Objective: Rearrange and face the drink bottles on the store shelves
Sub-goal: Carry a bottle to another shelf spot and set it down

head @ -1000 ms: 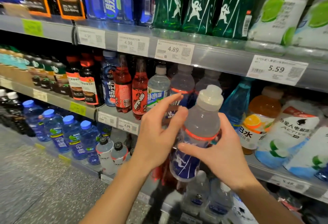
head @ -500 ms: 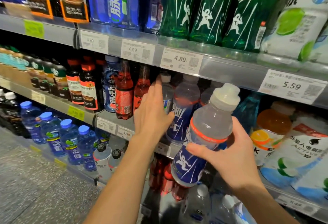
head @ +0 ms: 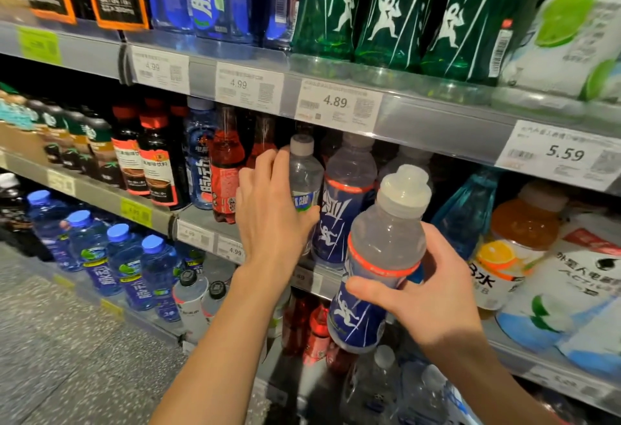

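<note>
Your right hand [head: 433, 293] holds a clear bottle with a blue label [head: 376, 266]. Your thumb lies across the front of the label and your fingers wrap round the back. The bottle is out in the air, in front of the middle shelf [head: 201, 219], and it leans a little to the right. Its white cap points up toward the 4.89 price tag [head: 339, 105].

Your left hand [head: 272, 212] reaches to the left of that bottle. It is on a small clear bottle with a green and blue label [head: 304, 179] that stands on the shelf. The thumb presses the label, but the fingers go behind, so you cannot tell if they hold it tight or only push it.

To do this well, slide the small bottle to the left, toward the red drink [head: 223, 172], so a gap opens. Keep it standing straight. Watch the other blue-label bottle [head: 339, 212] just to its right, so you do not knock it.

Then stand your held bottle up straight. Turn it so the little white running man faces out. Set it down softly in the row with its twin.
</note>
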The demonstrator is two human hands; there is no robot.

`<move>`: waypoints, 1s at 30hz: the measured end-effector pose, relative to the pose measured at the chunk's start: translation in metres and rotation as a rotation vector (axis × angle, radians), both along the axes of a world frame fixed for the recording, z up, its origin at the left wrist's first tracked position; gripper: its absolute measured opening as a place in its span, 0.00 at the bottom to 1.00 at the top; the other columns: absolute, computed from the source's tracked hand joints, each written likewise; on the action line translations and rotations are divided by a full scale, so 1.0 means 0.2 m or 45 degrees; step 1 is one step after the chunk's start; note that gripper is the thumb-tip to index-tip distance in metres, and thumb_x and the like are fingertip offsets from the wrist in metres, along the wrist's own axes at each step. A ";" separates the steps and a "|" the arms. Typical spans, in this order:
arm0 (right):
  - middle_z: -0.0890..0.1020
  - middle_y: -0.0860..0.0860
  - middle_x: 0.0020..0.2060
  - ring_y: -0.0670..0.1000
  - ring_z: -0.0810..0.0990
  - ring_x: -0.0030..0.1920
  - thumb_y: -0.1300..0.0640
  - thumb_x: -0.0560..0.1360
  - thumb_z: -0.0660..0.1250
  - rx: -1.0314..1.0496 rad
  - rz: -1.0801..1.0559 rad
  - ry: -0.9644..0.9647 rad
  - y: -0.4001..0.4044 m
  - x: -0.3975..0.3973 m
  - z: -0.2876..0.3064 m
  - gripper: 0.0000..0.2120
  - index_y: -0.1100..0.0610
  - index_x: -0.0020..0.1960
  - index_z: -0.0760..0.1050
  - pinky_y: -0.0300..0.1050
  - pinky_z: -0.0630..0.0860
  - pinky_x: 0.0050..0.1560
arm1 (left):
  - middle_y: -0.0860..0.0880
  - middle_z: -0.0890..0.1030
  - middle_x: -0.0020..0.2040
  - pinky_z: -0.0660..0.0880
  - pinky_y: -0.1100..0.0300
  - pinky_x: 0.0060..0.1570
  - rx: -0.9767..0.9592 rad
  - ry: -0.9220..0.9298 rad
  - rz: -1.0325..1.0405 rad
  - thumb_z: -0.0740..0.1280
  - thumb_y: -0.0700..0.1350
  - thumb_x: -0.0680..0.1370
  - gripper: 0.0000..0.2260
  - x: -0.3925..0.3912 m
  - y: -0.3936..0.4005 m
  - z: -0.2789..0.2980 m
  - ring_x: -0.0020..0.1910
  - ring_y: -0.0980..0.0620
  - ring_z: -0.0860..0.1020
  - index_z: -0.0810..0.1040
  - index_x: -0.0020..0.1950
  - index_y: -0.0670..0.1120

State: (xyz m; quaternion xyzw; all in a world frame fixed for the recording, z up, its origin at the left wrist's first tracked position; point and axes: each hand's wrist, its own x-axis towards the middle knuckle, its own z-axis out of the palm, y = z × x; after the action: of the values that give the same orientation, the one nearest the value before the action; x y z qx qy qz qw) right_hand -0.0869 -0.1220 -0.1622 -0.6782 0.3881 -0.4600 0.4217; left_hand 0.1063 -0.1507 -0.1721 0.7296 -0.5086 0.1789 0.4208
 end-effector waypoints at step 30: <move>0.81 0.39 0.51 0.40 0.81 0.50 0.51 0.60 0.83 -0.518 0.032 0.176 0.00 0.30 0.15 0.33 0.45 0.60 0.71 0.33 0.77 0.44 | 0.63 0.77 0.59 0.78 0.49 0.58 -0.672 0.562 -0.128 0.74 0.55 0.67 0.27 0.18 0.54 -0.03 0.60 0.63 0.76 0.73 0.65 0.56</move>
State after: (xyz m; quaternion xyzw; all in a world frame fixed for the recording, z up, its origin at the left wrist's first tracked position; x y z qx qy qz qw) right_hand -0.0267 -0.1217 -0.1319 -0.7841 0.3065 -0.4761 0.2542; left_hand 0.1419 -0.0436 -0.1784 0.5908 -0.3769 0.1212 0.7030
